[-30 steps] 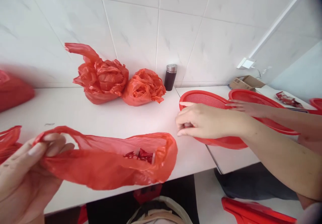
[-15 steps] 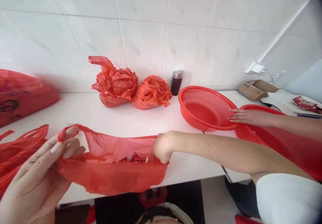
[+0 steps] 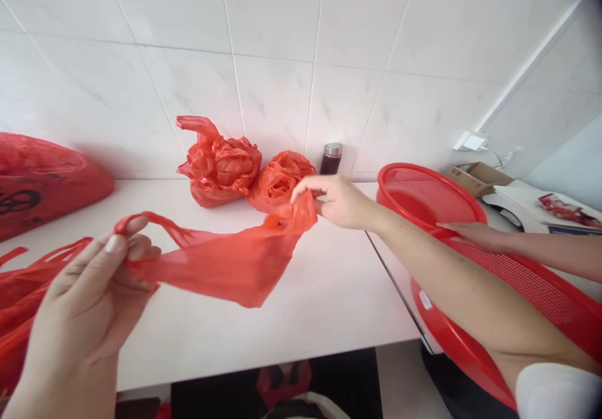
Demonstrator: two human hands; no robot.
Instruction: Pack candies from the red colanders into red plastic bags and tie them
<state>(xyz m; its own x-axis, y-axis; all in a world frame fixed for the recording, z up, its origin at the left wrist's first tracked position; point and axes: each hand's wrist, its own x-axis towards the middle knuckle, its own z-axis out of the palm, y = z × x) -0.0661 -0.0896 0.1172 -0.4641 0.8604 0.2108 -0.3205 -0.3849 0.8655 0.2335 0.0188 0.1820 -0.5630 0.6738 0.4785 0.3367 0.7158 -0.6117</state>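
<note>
A thin red plastic bag [image 3: 226,262] hangs slack and lopsided between my two hands, above the white table. My left hand [image 3: 101,281] is closed on one handle loop of it, thumb pressed against the fingers. Farther back and higher, my right hand [image 3: 333,202] pinches the bag's gathered other end. Its contents are hidden. Behind the bag stand a knotted red bag bundle [image 3: 223,171] and a smaller crumpled one [image 3: 282,180], near my right fingers.
By the wall is a dark flask [image 3: 331,159]. At right another person's hand [image 3: 475,236] rests on red plastic baskets [image 3: 390,168]. A cardboard box [image 3: 477,177] lies behind them. Red bags [image 3: 42,281] lie at left, below a large red sack [image 3: 51,180].
My right hand has come up and back from the bag's opening, lifting that end. The packets seen inside are now hidden. The baskets and the other person's hand have shifted right.
</note>
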